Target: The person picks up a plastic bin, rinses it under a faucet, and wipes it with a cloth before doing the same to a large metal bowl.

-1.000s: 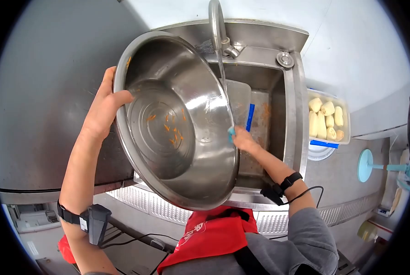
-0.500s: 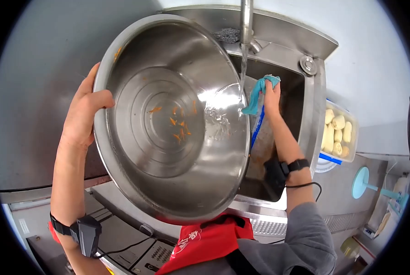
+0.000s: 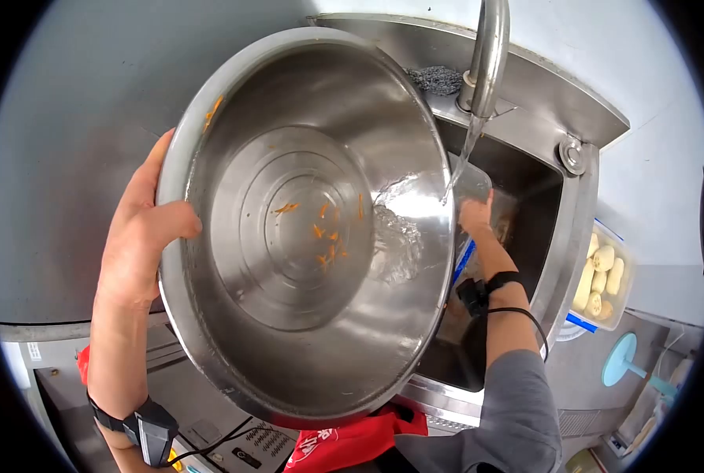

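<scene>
Rinse step, probably: steel bowl (image 3: 304, 236) is being tilted over the sink (image 3: 560, 229) under the running tap (image 3: 486, 55), rim being gripped by left hand (image 3: 139, 240) fingers. Whether the right hand (image 3: 475, 214) fingers are holding anything can't be told. Carrot bits (image 3: 324, 235) are likely needing swirling out.

Views: one only, the head camera, so no part of the scene is shared with another view.
Position: above the near edge of the sink (image 3: 584, 213).
Facing: forward and steeply down.
Nearness: very close; the tilted bowl (image 3: 304, 229) fills the middle of the view.
Lens: fisheye, dark rounded corners.
</scene>
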`<action>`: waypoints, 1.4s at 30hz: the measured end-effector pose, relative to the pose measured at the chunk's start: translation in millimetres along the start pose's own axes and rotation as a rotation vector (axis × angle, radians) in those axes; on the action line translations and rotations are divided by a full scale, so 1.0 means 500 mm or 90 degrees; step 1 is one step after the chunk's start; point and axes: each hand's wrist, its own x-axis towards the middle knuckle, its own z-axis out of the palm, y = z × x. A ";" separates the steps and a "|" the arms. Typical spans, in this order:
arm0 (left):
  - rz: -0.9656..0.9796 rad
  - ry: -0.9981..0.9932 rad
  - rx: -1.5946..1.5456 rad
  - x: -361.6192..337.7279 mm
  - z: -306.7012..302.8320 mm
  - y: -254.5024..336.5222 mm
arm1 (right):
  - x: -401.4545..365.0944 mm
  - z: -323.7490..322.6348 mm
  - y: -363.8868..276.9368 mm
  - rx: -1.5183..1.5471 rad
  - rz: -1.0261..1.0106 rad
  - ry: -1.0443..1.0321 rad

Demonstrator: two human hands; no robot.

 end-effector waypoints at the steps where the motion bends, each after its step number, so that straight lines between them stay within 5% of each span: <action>1: 0.005 0.011 0.006 0.001 -0.002 -0.001 | 0.015 0.004 0.005 0.129 0.054 0.095; 2: 0.010 0.020 0.011 -0.001 -0.003 -0.006 | 0.037 0.007 0.005 0.349 0.241 0.204; 5: 0.021 0.045 0.027 -0.003 0.001 -0.008 | -0.012 -0.080 0.021 0.792 0.113 0.229; 6: 0.024 0.056 0.033 -0.005 0.000 -0.008 | -0.030 -0.104 0.003 0.806 0.077 0.205; 9: 0.044 0.001 -0.016 -0.007 -0.008 -0.017 | -0.125 -0.221 -0.088 1.029 0.010 -0.004; 12: 0.054 -0.050 -0.044 0.005 -0.022 -0.030 | -0.158 -0.253 -0.171 1.093 0.029 -0.086; 13: 0.052 -0.064 -0.039 0.006 -0.025 -0.026 | -0.143 -0.207 -0.188 1.081 -0.051 -0.089; 17: 0.047 -0.071 -0.047 0.005 -0.030 -0.027 | -0.087 0.005 -0.253 0.649 -0.278 0.152; 18: 0.049 -0.056 -0.040 0.004 -0.028 -0.024 | -0.121 0.008 -0.275 0.511 -0.191 0.086; 21: 0.039 -0.033 -0.017 0.000 -0.023 -0.027 | -0.196 0.016 -0.308 0.146 -0.255 0.079; 24: 0.046 -0.043 -0.008 0.005 -0.029 -0.031 | -0.229 0.044 -0.326 0.274 -0.287 -0.181; 25: 0.051 -0.049 -0.015 0.004 -0.028 -0.030 | -0.253 0.048 -0.333 0.666 -0.310 -0.356; 26: 0.058 -0.056 -0.022 0.005 -0.028 -0.028 | -0.285 0.051 -0.339 0.746 -0.300 -0.395; 28: 0.065 -0.053 -0.034 0.010 -0.033 -0.033 | -0.361 -0.049 -0.393 0.881 -0.387 -0.363; 29: 0.065 -0.053 -0.040 0.010 -0.033 -0.036 | -0.380 -0.073 -0.436 0.877 -0.530 -0.194; 32: 0.069 -0.050 0.020 0.009 -0.037 -0.035 | -0.441 -0.249 -0.568 0.916 -0.590 -0.052; 34: 0.076 -0.050 0.013 0.011 -0.034 -0.038 | -0.439 -0.289 -0.655 0.799 -0.682 0.233; 37: 0.069 -0.031 -0.021 0.011 -0.029 -0.040 | -0.350 -0.267 -0.664 0.538 -0.644 0.363; 39: 0.068 -0.028 -0.038 0.009 -0.025 -0.041 | -0.274 -0.241 -0.630 0.626 -0.394 0.221; 40: 0.075 -0.032 -0.038 0.004 -0.022 -0.036 | -0.220 -0.159 -0.620 0.439 -0.278 0.301; 42: 0.081 -0.027 -0.025 -0.002 -0.022 -0.030 | -0.184 -0.077 -0.525 0.498 -0.222 0.337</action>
